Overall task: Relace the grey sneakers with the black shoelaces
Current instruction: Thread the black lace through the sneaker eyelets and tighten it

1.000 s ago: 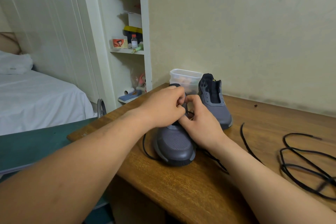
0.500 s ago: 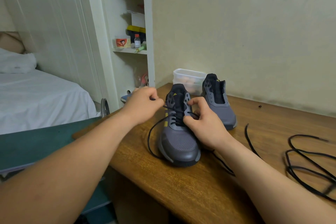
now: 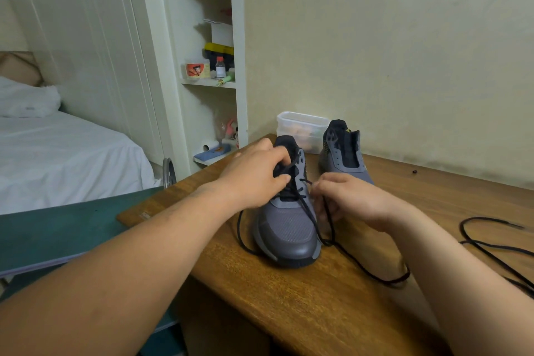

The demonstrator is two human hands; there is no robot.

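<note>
In the head view, the near grey sneaker point(image 3: 289, 228) stood on the wooden surface point(image 3: 318, 306), toe toward the person, partly threaded with a black shoelace point(image 3: 326, 221). The left hand point(image 3: 251, 179) lay over its dark tongue with fingers curled, gripping the upper; whether it also pinched lace could not be told. The right hand point(image 3: 349, 199), just beside the sneaker, pinched the black shoelace between thumb and fingertips, and the slack looped across the surface. The second grey sneaker point(image 3: 344, 153) stood behind, beside a clear plastic container point(image 3: 300, 127). Another black lace point(image 3: 491, 246) lay loose at far right.
</note>
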